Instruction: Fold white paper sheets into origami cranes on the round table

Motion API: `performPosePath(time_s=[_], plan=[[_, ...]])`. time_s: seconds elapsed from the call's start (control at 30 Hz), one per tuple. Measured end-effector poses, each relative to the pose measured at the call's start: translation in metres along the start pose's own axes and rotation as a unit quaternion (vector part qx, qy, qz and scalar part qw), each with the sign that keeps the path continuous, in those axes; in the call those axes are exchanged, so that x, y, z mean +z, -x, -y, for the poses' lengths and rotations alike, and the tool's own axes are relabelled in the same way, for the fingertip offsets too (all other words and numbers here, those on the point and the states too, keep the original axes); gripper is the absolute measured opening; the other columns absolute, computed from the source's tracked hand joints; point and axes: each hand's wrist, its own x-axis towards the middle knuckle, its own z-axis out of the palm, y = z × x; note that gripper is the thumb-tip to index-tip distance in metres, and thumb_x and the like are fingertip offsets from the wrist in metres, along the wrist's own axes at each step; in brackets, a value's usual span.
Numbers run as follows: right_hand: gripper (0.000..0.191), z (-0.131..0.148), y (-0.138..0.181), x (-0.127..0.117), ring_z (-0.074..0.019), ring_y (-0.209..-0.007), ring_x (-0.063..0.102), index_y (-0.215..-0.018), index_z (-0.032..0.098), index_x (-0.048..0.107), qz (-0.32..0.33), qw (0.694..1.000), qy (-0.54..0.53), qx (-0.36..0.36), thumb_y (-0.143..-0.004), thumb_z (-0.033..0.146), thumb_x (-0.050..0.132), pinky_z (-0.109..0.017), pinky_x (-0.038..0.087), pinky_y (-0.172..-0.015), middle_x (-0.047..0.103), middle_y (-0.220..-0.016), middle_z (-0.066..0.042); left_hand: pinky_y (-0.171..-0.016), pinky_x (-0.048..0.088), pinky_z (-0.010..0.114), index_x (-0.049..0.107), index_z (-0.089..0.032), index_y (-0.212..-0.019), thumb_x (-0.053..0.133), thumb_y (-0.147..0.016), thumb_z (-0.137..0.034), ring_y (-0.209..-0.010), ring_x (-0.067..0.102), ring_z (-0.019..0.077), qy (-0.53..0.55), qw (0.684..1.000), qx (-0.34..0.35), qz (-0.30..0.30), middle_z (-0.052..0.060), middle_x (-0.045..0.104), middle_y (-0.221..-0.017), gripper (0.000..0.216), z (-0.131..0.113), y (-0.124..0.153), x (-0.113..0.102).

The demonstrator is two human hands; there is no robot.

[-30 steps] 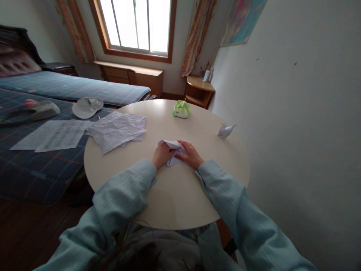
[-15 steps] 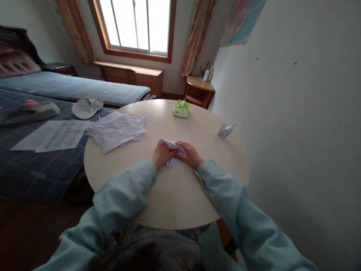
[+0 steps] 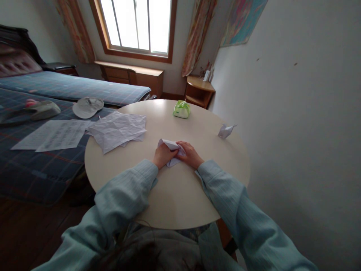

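A small piece of folded white paper [image 3: 173, 162] is between my hands, low over the middle of the round table [image 3: 180, 199]. My left hand [image 3: 163, 156] grips its left side, with the fingers partly tucked behind a raised flap. From the right, my right hand [image 3: 190, 154] holds the same paper, thumb in front and fingers over the upper edge. Both hands nearly meet at the paper's centre, so the creases there are hidden. Toward the table's right edge stands a folded paper figure [image 3: 225, 131] with pointed tips.
Creased white sheets [image 3: 120, 128] lie at the table's left edge. A green tissue pack [image 3: 181, 109] sits at the back. On the bed at left are printed sheets [image 3: 52, 135] and a pale cap [image 3: 88, 108]. A wall [image 3: 296, 131] runs close along the right.
My left hand has shifted very slightly to the right against the folded paper. Both hands keep their hold, and the other things stay where they were.
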Motion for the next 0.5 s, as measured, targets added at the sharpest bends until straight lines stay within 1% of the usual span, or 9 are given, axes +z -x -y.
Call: performPosePath(time_s=[0.1,0.3,0.43,0.5], plan=[[0.051,-0.0006,-0.0001,0.0004,-0.0226,-0.109,0.049,-0.115,0.018,0.047,0.002,1.0,0.002,0.0,-0.07,0.038,0.06,-0.04,0.038,-0.093,0.053,-0.117,-0.012,-0.071,0.046,0.025,0.066,-0.016,-0.092,0.049,-0.076,-0.043,-0.088,0.061,0.021,0.0,1.0,-0.002,-0.004,0.008,0.067,-0.091,0.035,-0.0002,-0.0002,0.0003],[0.055,-0.0014,-0.0004,0.0002,-0.0235,-0.108,0.049,-0.116,0.018,0.046,0.005,1.0,0.001,-0.001,-0.069,0.04,0.062,-0.04,0.039,-0.092,0.053,-0.116,-0.012,-0.073,0.045,0.024,0.066,-0.017,-0.092,0.049,-0.076,-0.043,-0.088,0.061,0.02,0.002,0.999,-0.034,-0.004,0.008,0.067,-0.091,0.035,-0.0009,-0.0009,0.0006],[0.055,-0.0007,-0.0003,-0.001,-0.0235,-0.107,0.049,-0.116,0.019,0.046,0.006,1.0,-0.003,0.0,-0.068,0.04,0.063,-0.04,0.039,-0.092,0.054,-0.115,-0.012,-0.07,0.046,0.025,0.066,-0.015,-0.09,0.049,-0.075,-0.046,-0.085,0.061,0.0211,0.007,1.0,-0.019,-0.012,0.01,0.067,-0.09,0.038,0.0016,-0.0026,0.0023],[0.056,-0.0009,-0.0004,-0.0012,-0.0235,-0.107,0.05,-0.116,0.019,0.046,0.009,1.0,-0.005,0.004,-0.067,0.04,0.063,-0.04,0.039,-0.092,0.054,-0.114,-0.012,-0.069,0.046,0.026,0.066,-0.014,-0.09,0.05,-0.075,-0.044,-0.084,0.061,0.0217,0.009,1.0,-0.004,-0.012,0.01,0.067,-0.089,0.036,0.004,-0.0039,0.0032]])
